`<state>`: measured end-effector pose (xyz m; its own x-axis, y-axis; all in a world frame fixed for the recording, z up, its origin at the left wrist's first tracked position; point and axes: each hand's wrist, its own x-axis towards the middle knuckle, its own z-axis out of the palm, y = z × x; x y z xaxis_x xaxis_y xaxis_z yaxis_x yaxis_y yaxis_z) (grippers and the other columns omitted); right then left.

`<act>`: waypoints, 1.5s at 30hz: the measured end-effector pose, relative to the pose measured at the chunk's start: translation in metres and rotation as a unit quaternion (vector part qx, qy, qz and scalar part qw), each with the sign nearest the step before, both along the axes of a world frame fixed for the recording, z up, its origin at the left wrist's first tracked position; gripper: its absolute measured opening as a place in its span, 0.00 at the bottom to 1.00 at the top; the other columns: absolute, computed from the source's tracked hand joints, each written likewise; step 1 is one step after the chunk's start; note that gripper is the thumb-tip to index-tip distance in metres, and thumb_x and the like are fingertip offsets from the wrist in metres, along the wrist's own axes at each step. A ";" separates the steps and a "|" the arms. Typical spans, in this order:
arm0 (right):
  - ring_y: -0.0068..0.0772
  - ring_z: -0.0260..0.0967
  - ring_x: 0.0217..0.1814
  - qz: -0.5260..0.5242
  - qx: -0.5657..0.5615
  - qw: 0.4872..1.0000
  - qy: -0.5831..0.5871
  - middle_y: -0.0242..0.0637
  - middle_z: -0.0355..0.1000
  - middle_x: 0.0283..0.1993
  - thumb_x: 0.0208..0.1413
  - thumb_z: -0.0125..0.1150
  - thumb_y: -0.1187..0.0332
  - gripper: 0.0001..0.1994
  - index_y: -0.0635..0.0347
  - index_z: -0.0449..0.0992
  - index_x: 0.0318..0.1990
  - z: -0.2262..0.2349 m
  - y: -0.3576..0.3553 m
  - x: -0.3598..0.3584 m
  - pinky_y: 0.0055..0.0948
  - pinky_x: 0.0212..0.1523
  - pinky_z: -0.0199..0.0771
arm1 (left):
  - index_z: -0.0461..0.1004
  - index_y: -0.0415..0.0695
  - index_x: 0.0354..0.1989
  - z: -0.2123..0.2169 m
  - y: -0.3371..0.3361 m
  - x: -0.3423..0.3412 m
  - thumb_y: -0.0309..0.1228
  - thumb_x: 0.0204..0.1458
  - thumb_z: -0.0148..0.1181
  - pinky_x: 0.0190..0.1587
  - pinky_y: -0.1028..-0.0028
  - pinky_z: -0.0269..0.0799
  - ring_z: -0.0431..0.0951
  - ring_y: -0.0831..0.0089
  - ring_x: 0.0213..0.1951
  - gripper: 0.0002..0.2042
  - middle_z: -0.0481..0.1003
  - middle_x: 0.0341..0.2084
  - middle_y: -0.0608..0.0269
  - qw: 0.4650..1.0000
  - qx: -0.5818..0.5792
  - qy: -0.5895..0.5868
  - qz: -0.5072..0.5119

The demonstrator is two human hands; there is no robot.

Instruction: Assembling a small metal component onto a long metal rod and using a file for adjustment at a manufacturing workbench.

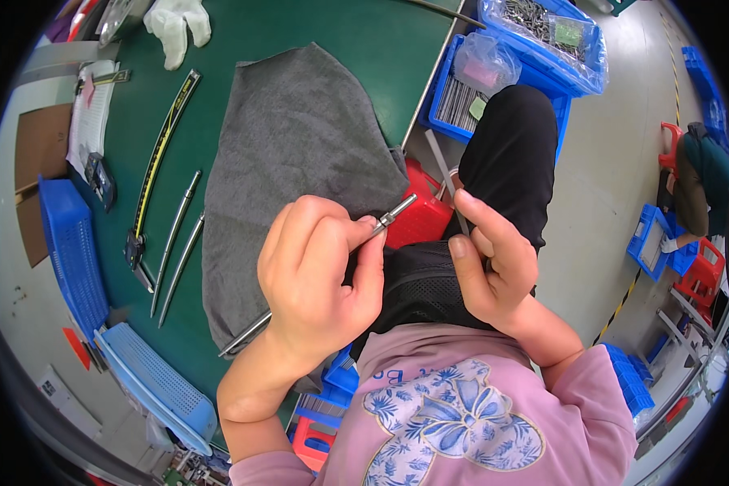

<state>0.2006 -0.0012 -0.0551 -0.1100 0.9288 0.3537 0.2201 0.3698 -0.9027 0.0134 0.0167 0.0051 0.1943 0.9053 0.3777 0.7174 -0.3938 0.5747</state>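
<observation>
Metal rod [399, 209]; in left hand's [320, 267] pinch

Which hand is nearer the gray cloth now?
Left. The left hand overlaps the gray cloth at its lower right in this view, holding a metal rod; the right hand is beyond the cloth's right edge, holding a pale strip.

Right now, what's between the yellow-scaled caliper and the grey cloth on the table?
Two slim metal rods, side by side on the green tabletop, between caliper and grey cloth. Shows in the head view.
</observation>
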 end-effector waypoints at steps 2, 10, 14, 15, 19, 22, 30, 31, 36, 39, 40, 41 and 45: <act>0.27 0.63 0.16 -0.010 -0.001 1.000 0.010 0.36 0.73 0.25 0.46 0.58 0.85 0.23 0.70 0.74 0.54 0.002 0.004 -0.005 0.21 0.20 0.63 | 0.71 0.39 0.25 0.000 0.000 0.000 0.15 0.34 0.66 0.24 0.68 0.64 0.70 0.62 0.22 0.11 0.67 0.21 0.59 1.000 -0.001 0.004 0.000; 0.27 0.66 0.16 -0.011 0.075 0.997 -0.011 0.37 0.76 0.25 0.43 0.57 0.88 0.21 0.67 0.78 0.48 0.001 0.022 -0.013 0.22 0.20 0.66 | 0.71 0.39 0.25 0.000 0.000 0.000 0.16 0.34 0.66 0.23 0.68 0.65 0.70 0.62 0.23 0.11 0.68 0.22 0.59 1.000 0.003 0.003 -0.003; 0.24 0.66 0.16 -0.014 0.023 1.000 -0.009 0.35 0.78 0.27 0.40 0.62 0.84 0.18 0.66 0.79 0.43 0.016 0.022 -0.018 0.21 0.19 0.66 | 0.73 0.39 0.27 0.002 -0.003 -0.001 0.17 0.34 0.67 0.22 0.70 0.66 0.72 0.64 0.22 0.11 0.70 0.24 0.60 0.999 0.037 0.028 -0.026; 0.22 0.65 0.14 -0.022 0.031 0.999 -0.022 0.33 0.77 0.26 0.38 0.65 0.82 0.17 0.65 0.79 0.41 0.019 0.022 -0.018 0.20 0.18 0.64 | 0.73 0.39 0.27 0.004 -0.005 -0.001 0.17 0.34 0.67 0.22 0.70 0.66 0.72 0.64 0.22 0.11 0.70 0.24 0.60 0.999 0.040 0.025 -0.026; 0.17 0.58 0.11 -0.050 0.085 0.993 -0.057 0.26 0.74 0.20 0.35 0.69 0.77 0.15 0.61 0.80 0.36 0.028 0.020 -0.018 0.18 0.15 0.58 | 0.75 0.38 0.28 0.009 -0.013 0.000 0.18 0.34 0.68 0.21 0.71 0.68 0.74 0.66 0.22 0.11 0.72 0.26 0.59 0.998 0.042 0.022 -0.030; 0.17 0.55 0.10 -0.068 0.112 0.986 -0.106 0.24 0.68 0.16 0.34 0.70 0.76 0.15 0.61 0.80 0.35 0.033 0.014 -0.017 0.18 0.14 0.55 | 0.75 0.37 0.28 0.010 -0.017 -0.001 0.18 0.35 0.67 0.21 0.72 0.68 0.74 0.67 0.22 0.10 0.72 0.26 0.59 0.998 0.047 0.006 -0.044; 0.16 0.52 0.10 -0.069 0.104 0.989 -0.086 0.25 0.60 0.12 0.34 0.73 0.77 0.15 0.62 0.80 0.34 0.046 -0.003 -0.012 0.19 0.13 0.48 | 0.75 0.36 0.27 0.021 -0.027 -0.001 0.19 0.37 0.64 0.21 0.73 0.68 0.74 0.69 0.22 0.07 0.72 0.27 0.61 0.993 0.077 -0.013 -0.094; 0.15 0.52 0.10 -0.065 0.108 0.989 -0.082 0.25 0.59 0.12 0.34 0.74 0.77 0.15 0.62 0.80 0.34 0.048 -0.004 -0.012 0.18 0.13 0.48 | 0.75 0.36 0.27 0.024 -0.028 0.000 0.16 0.35 0.65 0.20 0.72 0.68 0.74 0.67 0.21 0.09 0.72 0.25 0.60 0.993 0.071 -0.022 -0.092; 0.15 0.52 0.10 -0.076 0.129 0.984 -0.093 0.24 0.59 0.12 0.34 0.73 0.77 0.15 0.62 0.79 0.34 0.055 -0.011 -0.014 0.18 0.13 0.48 | 0.74 0.36 0.25 0.035 -0.032 0.000 0.13 0.34 0.67 0.20 0.72 0.67 0.73 0.65 0.20 0.10 0.72 0.23 0.58 0.992 0.072 -0.024 -0.097; 0.15 0.52 0.10 -0.080 0.146 0.982 -0.091 0.24 0.59 0.12 0.34 0.73 0.78 0.14 0.62 0.79 0.33 0.057 -0.012 -0.014 0.18 0.13 0.48 | 0.73 0.37 0.24 0.037 -0.033 -0.001 0.13 0.34 0.66 0.20 0.71 0.67 0.73 0.65 0.19 0.09 0.71 0.23 0.59 0.992 0.079 -0.018 -0.098; 0.15 0.51 0.10 -0.081 0.153 0.981 -0.089 0.24 0.59 0.12 0.34 0.72 0.78 0.14 0.61 0.79 0.33 0.057 -0.012 -0.014 0.18 0.13 0.48 | 0.73 0.37 0.25 0.035 -0.033 -0.003 0.17 0.34 0.64 0.19 0.72 0.66 0.72 0.68 0.20 0.08 0.71 0.25 0.61 0.990 0.089 -0.009 -0.108; 0.15 0.51 0.10 -0.080 0.156 0.980 -0.090 0.24 0.59 0.12 0.34 0.72 0.78 0.14 0.61 0.79 0.33 0.058 -0.012 -0.014 0.18 0.13 0.48 | 0.74 0.37 0.27 0.035 -0.033 -0.004 0.21 0.34 0.61 0.19 0.73 0.65 0.71 0.71 0.20 0.08 0.70 0.27 0.64 0.988 0.099 0.001 -0.118; 0.15 0.51 0.10 -0.071 0.154 0.982 -0.084 0.25 0.59 0.12 0.34 0.72 0.78 0.14 0.62 0.78 0.33 0.060 -0.013 -0.015 0.17 0.13 0.48 | 0.72 0.37 0.23 0.044 -0.033 -0.004 0.14 0.35 0.66 0.20 0.71 0.67 0.73 0.66 0.19 0.09 0.71 0.22 0.60 0.990 0.083 -0.010 -0.109</act>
<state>0.1853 -0.0141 0.0053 -0.0676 0.7914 0.6076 0.4253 0.5738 -0.7000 0.0094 -0.0163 0.0488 0.3694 0.7676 0.5237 0.5936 -0.6286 0.5026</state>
